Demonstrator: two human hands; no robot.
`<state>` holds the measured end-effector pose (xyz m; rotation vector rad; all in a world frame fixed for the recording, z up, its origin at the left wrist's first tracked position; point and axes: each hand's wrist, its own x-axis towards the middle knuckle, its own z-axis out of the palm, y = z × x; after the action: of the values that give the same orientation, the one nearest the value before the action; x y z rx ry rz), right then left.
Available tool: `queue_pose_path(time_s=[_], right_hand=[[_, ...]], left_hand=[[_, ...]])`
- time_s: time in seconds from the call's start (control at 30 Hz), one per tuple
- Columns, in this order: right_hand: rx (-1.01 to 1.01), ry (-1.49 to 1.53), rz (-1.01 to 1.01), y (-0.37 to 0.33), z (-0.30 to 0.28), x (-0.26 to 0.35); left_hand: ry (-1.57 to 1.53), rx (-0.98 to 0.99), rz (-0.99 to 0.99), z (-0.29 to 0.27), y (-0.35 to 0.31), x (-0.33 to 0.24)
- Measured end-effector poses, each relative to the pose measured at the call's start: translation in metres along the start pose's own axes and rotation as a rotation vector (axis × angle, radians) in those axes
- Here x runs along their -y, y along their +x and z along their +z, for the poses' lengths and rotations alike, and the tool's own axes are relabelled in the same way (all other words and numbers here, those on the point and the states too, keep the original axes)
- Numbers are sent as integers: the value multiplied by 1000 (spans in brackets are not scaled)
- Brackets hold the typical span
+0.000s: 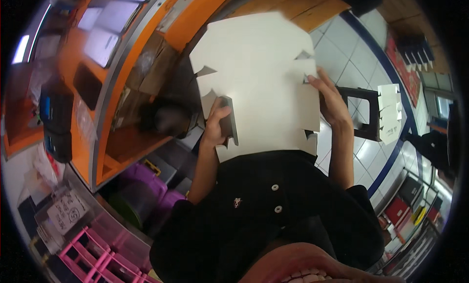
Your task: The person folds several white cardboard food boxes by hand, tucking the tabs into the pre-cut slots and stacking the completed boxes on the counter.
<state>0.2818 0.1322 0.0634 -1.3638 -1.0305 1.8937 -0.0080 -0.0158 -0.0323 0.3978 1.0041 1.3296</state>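
Observation:
A large white cardboard box blank (264,82) with cut corners and notched edges is held up in front of my chest. Around its lower left edge my left hand (215,124) is closed, fingers wrapped by a side flap (230,120) that stands folded up and shows its darker face. My right hand (332,97) grips the right edge, thumb on the front near a notch and the other fingers partly behind the board. Apart from the raised flap, the blank looks mostly flat.
To the left stands an orange counter (134,36) with flat tablet-like devices on top. Purple bins (144,183) and a pink basket (90,256) sit low left. At right, a black frame-like stool (364,112) and another white cardboard piece (389,112) are over the tiled floor (342,48).

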Motion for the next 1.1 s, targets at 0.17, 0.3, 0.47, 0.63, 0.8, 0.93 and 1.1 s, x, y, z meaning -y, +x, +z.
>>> queue_pose_path(time_s=[0.17, 0.3, 0.47, 0.63, 0.8, 0.93, 1.1], right_hand=[[-132, -179, -50, 2, 1, -11], [-156, -186, -130, 7, -14, -25], [-232, -704, -313, 26, -18, -28], [-385, -935, -365, 36, -13, -34], [-466, -1147, -178, 55, -29, -70], [-452, -1036, -249, 52, -27, -72], [-457, -1112, -274, 44, 6, -52]], left_hand=[[-324, -74, 94, 6, 11, -2], [55, -139, 7, 18, 19, -12], [435, -325, 253, 38, 33, -27], [780, -170, 178, 16, 48, -41], [832, -32, 9, 29, 77, -38], [730, -124, -183, 31, 88, -45], [1201, 81, -221, -30, 125, -40]])
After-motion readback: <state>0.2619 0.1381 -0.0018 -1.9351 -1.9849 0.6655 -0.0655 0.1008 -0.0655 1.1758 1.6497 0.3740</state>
